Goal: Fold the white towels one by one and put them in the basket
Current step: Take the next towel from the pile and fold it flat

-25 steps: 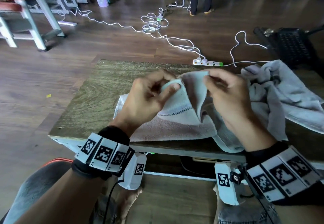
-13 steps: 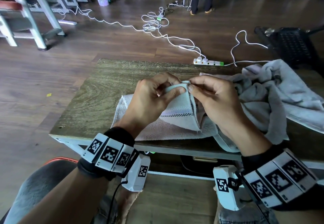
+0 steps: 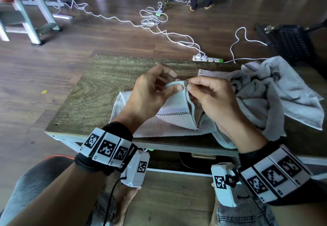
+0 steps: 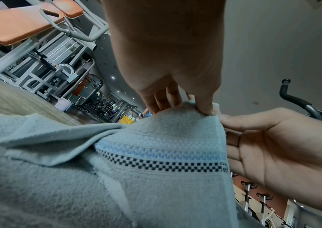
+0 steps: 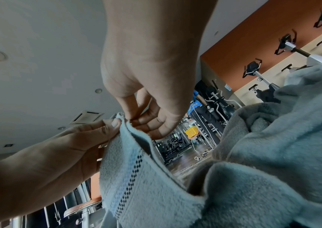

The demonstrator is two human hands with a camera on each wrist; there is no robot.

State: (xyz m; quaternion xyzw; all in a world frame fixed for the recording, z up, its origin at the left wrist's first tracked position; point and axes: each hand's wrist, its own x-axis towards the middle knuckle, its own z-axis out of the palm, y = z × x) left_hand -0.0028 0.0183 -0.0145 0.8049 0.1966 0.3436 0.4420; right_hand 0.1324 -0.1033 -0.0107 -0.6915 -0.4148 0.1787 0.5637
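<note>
A dark wooden floor point(image 3: 74, 52) is crossed by white cables point(image 3: 152, 20); gym machines point(image 4: 45, 64) are seen under a grey ceiling point(image 5: 39, 46).

Since a second ago you brought your right hand point(image 3: 210, 98) in toward your left hand point(image 3: 150, 94); the two towel point(image 3: 177, 109) corners, then held apart, now meet at one raised point, pinched by both thumbs and forefingers. The flap that stood open between your hands has closed into a narrow upright fold.
</note>
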